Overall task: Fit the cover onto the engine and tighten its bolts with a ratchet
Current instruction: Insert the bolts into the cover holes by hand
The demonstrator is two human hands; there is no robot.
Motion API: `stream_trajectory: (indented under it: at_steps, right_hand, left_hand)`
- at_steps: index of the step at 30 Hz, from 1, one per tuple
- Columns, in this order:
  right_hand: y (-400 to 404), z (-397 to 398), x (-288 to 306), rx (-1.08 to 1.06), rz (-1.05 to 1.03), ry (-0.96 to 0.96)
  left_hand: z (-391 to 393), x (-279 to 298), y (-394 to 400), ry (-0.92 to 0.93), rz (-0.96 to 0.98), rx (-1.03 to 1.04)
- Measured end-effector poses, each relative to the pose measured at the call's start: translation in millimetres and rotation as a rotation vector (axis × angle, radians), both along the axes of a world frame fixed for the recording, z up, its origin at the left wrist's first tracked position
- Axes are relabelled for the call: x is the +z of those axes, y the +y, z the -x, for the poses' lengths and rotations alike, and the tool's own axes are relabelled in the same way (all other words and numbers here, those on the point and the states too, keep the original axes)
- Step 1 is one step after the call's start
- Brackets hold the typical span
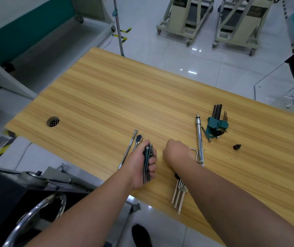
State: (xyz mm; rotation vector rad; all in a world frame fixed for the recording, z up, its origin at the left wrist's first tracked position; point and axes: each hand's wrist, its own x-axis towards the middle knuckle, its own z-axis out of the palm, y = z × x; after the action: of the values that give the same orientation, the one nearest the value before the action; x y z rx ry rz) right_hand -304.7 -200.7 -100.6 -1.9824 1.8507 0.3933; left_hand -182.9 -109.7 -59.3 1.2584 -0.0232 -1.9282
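— What did your left hand have just then?

— My fingers were curled round a bundle of long dark bolts, heads up, held over the near edge of the worktop.

— And the right hand?

— It was down on the worktop with its back to the camera and the fingers bent under. I couldn't tell whether it held anything. A bent silver key lay just beside it, touching the long driver.

— Where was the ratchet?

— Flat on the worktop, its head just beyond my left knuckles, its handle running under that hand. An extension bar lay alongside it to the left.

— The cover, the engine?

— Neither could be picked out for sure. Some grey metal part sat below the worktop's edge at my left, blurred.

— What else was on the worktop?

— A set of silver keys partly under my right forearm, a green holder of black hex keys farther off to the right, and a small black socket lying apart from them.
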Motion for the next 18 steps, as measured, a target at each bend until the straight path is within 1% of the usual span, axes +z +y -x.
stream_trajectory:
  at_steps: [7,14,16,18]
  right_hand:
    - [0.0,-7.1,-2.8,-0.079,-0.017,-0.026]
    - [-3.4,-3.1,-3.9,-0.233,-0.107,-0.115]
    - [-3.5,-2.8,-3.0,-0.280,-0.116,-0.161]
    - [-2.4,-2.0,2.4,-0.340,-0.089,-0.273]
  left_hand:
    - [1.1,5.5,-2.5,0.021,-0.022,0.098]
    - [-0.1,4.6,-6.9,0.041,0.048,0.115]
    - [-0.6,5.5,-6.6,0.053,0.073,0.115]
    - [-1.9,6.9,-5.7,0.052,0.096,0.123]
